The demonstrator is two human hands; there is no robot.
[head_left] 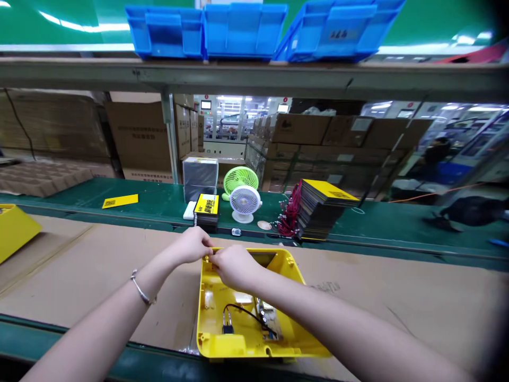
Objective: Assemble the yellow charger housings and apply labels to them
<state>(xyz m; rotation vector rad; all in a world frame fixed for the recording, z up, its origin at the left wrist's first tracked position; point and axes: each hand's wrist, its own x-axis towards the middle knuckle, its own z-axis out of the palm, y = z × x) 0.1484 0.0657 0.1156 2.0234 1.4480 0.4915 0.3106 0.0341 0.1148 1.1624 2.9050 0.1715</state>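
A yellow plastic housing (218, 347) lies open side up on the cardboard-covered bench, with a circuit board (271, 321), a black wire (242, 309) and a small black part (228, 329) inside. At its far left corner my left hand (194, 245) is closed in a pinch near the rim. Right beside it, my right hand (235, 268) reaches over the housing, fingers pressed together at the same corner. Whatever sits between the fingertips is hidden. Along the far inner wall a dark flat panel (264, 259) shows partly behind my right hand.
Behind the housing stand a white fan (244, 201), a green fan (240, 178), a stack of yellow-topped panels (324, 209) with red wires (291, 212), and a smaller stack (207, 209). Another yellow housing (16, 231) lies left. Blue bins (244, 32) line the shelf above.
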